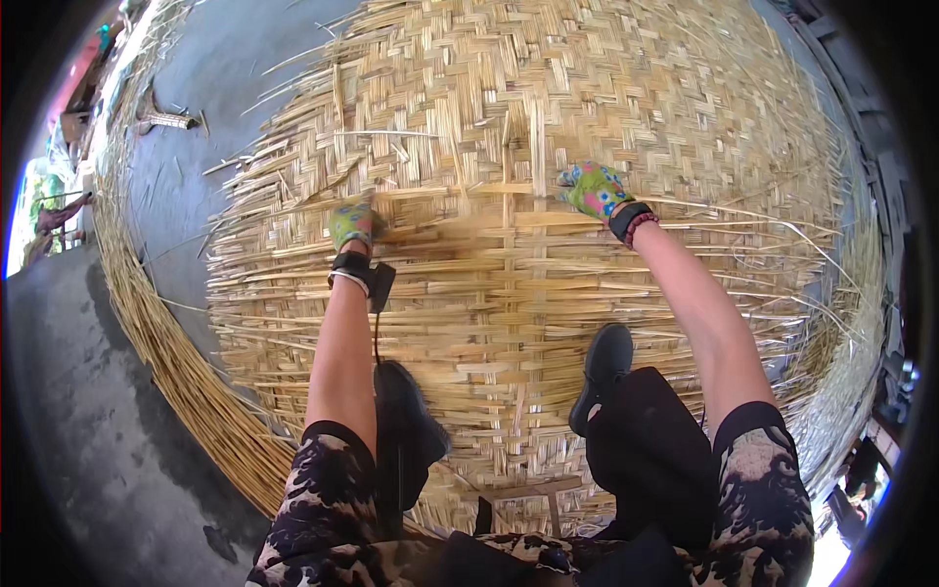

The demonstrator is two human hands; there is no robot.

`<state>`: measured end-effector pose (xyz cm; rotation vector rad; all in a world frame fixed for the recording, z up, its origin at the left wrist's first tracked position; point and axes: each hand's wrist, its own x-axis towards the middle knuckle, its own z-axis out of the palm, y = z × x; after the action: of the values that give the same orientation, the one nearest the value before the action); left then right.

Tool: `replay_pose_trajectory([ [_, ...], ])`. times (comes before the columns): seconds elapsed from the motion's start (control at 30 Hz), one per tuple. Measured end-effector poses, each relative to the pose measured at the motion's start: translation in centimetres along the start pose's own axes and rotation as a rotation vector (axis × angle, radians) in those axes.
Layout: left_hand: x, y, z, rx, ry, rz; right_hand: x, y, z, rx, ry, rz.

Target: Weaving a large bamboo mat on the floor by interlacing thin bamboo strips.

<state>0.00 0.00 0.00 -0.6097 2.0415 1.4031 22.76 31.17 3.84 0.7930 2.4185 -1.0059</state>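
A large woven mat of flat, straw-coloured split strips (606, 88) spreads beneath me. Its far part is woven tight; nearer my feet the crosswise strips (440, 293) lie looser, with ragged ends. My left hand (352, 223), in a green floral glove, is low over the mat at left, one finger pointing away from me. Motion smears it, and a brown blur beside it cannot be made out. My right hand (594, 191), in a matching glove, rests on the weave right of centre, its visible fingertips apart and pointing left near a crosswise strip.
My dark shoes (413, 411) stand on the mat's near part. A long bundle of thin strips (186, 362) curves along the left over grey concrete (88, 411). A short pale-brown piece (168, 119) lies on the floor at upper left. More loose strips (851, 323) pile up at right.
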Motion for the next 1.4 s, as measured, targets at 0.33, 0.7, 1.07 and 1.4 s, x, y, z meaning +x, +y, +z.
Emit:
replay_pose_trajectory([
  [0.33, -5.3, 3.8, 7.0, 1.244, -0.3, 1.423, -1.4, -3.4, -0.8, -0.371, 0.17, -0.286],
  [0.7, -4.6, 2.4, 10.9, 0.888, -0.442, 1.333, 2.9, 1.2, -0.1, -0.206, 0.212, -0.47],
  [1.07, -6.0, 2.2, 9.8, 1.075, -0.444, 1.271, 1.4, -1.0, -0.7, 0.074, 0.084, -0.059],
  [1.4, -1.9, -5.6, 9.7, 0.388, -0.557, 0.613, 1.3, 5.7, 4.6, -0.163, 0.35, -0.442],
])
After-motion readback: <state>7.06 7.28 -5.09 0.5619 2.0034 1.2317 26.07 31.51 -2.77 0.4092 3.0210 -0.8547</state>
